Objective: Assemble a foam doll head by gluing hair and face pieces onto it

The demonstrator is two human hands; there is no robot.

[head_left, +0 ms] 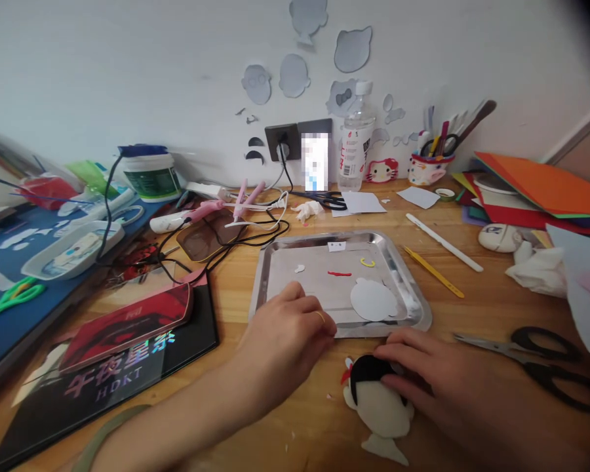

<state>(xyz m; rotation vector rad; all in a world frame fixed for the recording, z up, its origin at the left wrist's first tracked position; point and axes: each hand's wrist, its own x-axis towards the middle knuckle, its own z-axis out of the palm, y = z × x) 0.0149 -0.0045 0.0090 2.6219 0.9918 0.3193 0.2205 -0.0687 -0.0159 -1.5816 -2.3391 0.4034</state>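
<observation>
A pale cut-out figure (382,413) with black hair and a small red piece at its left side lies flat on the table. Around its upper edge, my right hand (425,370) holds it, fingertips on the black hair. My left hand (295,328) hovers at the near edge of a metal tray (425,321), its fingers pinched together; whatever they hold is hidden. Inside the tray are a white head-shaped cut-out (371,299), a red strip (339,274), a yellow curved piece (368,262), a little white scrap (299,268) and a white piece with two dots (337,246).
Black-handled scissors (526,357) lie right of my right hand. Beyond the tray's right side are a yellow tool (435,272) and a white pen (445,242). Cables (216,252) tangle at left, near a black folder (128,387). A bottle (354,144) stands against the wall.
</observation>
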